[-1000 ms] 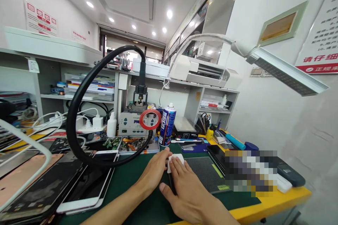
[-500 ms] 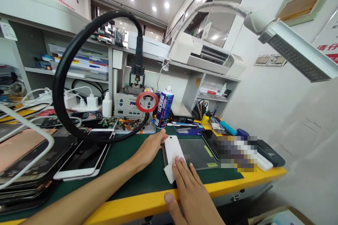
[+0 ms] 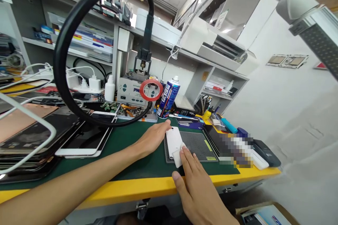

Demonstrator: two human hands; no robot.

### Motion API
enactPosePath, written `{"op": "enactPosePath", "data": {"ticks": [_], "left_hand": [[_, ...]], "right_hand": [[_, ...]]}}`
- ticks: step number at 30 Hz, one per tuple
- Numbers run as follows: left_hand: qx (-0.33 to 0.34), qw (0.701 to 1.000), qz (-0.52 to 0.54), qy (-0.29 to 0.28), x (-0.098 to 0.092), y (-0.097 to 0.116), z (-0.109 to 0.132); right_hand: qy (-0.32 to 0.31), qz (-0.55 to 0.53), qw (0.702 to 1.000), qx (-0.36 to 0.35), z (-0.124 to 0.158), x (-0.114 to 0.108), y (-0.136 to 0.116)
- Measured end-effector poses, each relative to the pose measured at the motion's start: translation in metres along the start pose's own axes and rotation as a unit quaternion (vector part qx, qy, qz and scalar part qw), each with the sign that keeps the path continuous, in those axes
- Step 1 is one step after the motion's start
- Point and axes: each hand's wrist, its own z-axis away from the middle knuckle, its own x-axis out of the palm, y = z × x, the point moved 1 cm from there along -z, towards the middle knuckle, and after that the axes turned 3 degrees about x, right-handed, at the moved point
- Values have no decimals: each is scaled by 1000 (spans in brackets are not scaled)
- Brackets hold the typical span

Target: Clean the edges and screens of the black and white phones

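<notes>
A white smartphone (image 3: 174,141) lies back side up on a dark perforated pad (image 3: 196,146), its lower end angled slightly right. At the phone's upper left edge, the fingers of my left hand (image 3: 154,137) are closed on it, partly hiding the top corner. My right hand (image 3: 199,182) presses a folded white tissue (image 3: 177,157) against the phone's lower right side. Its fingers lie close together over the tissue, with the thumb apart toward the table edge.
Stacked screens (image 3: 34,130) and white-framed phones (image 3: 86,139) lie left. A black hose (image 3: 59,59) loops above. Behind stand a blue spray can (image 3: 169,98) and red tape roll (image 3: 151,90). Dark panels (image 3: 211,135) lie right, and a lamp (image 3: 317,31) overhangs.
My right hand and the tissue have shifted slightly rightward across the phone's lower part. My left hand keeps its place at the upper edge. The camera's view has tilted.
</notes>
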Motion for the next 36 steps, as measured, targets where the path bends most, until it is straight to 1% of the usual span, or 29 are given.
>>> {"op": "enactPosePath", "data": {"ticks": [5,10,18,21,27,36], "left_hand": [[4,1000,0,5,1,2,0],[12,1000,1,9,2,3,-1],[11,1000,15,7,1,0,0],[22,1000,13,6,1,2,2],[31,999,-10,13,0,10,6],[50,999,-7,11,1,12,1]], "right_hand": [[-33,-17,999,13,-20,-9,0],[-49,-32,998,12,-47,-13,1],[-95,-44,994,29,-87,-23,1],[-91,-32,995,27,-98,-23,0],[-77,-16,997,-2,-113,-20,-1],[-55,-21,997,-51,-121,-21,-15]]}}
